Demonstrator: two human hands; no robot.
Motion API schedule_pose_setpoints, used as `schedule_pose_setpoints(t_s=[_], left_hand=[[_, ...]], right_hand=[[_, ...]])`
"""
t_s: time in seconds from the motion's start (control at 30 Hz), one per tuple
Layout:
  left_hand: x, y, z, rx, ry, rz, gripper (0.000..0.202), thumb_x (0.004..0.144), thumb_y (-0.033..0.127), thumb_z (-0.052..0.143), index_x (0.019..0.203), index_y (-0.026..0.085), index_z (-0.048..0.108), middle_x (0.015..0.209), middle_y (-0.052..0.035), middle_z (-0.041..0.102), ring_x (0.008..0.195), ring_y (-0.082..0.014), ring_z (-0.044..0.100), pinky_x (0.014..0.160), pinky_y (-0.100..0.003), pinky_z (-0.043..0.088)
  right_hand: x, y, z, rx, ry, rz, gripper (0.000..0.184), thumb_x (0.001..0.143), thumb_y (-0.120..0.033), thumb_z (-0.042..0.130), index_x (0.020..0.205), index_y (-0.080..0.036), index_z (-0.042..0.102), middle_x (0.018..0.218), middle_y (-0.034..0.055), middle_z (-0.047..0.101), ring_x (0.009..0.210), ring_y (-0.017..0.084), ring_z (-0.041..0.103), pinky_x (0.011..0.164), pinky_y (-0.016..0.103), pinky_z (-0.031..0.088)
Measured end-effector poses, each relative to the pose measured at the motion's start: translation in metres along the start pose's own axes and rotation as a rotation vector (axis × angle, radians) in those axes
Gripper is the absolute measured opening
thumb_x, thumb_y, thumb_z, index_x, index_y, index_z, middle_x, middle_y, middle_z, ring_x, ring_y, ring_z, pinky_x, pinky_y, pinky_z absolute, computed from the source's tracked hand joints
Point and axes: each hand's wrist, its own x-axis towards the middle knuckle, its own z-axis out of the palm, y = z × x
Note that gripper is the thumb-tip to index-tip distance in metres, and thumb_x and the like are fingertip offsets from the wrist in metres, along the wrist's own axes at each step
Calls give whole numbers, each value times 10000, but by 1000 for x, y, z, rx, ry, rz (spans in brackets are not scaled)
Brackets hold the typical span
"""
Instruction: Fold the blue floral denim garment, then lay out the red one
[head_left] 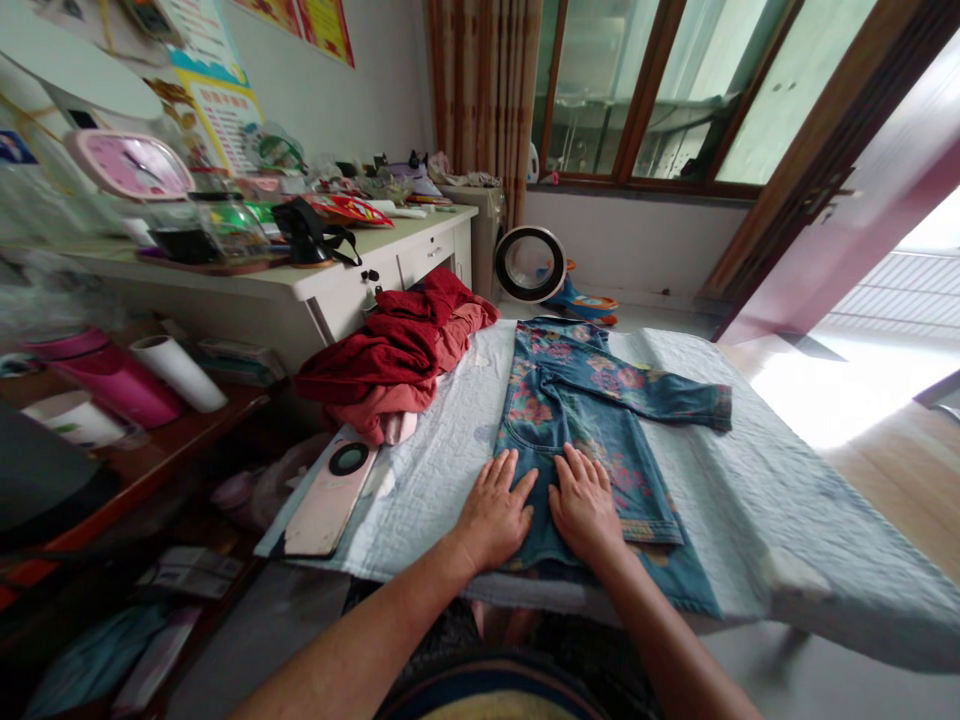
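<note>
A blue denim jacket [600, 430] with a pink flower print lies flat on the cloth-covered table in front of me, partly folded. One sleeve stretches out to the right across it, ending in a cuff. My left hand [495, 510] rests palm down on the jacket's near left part, fingers spread. Beside it, my right hand [586, 500] also presses flat on the denim, its fingers extended. Neither hand grips anything. Part of the jacket's near edge is hidden beneath my hands and wrists.
A heap of red cloth [397, 350] lies at the table's left. Nearer stands a pale pink flat object [330, 510] with a dark disc. The light cloth [750, 470] drapes over the table's edges. A cluttered white desk [300, 282] stands left; an open door [817, 260] is right.
</note>
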Motion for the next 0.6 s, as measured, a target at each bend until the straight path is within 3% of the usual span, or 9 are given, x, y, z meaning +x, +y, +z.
schedule_pose_setpoints(t_s=[0.3,0.6], left_hand=[[0,-1,2,-5,20,2,569,933,416,488,1470,263,385,1583,-117,280,1459,-312,240,1164,-507,252],[0,0,1,-1,15,1,574,928,394,499,1475,274,375,1587,-108,279,1459,-308,244,1162,-519,257]], right_hand=[[-5,8,-13,31,-167,-21,464,911,-332,479,1328,-146,559,1505,142,423,1370,305,399,1124,492,302],[-25,9,-7,40,-71,-56,488,926,-389,477,1381,-213,495,1536,98,385,1420,301,313,1148,536,221]])
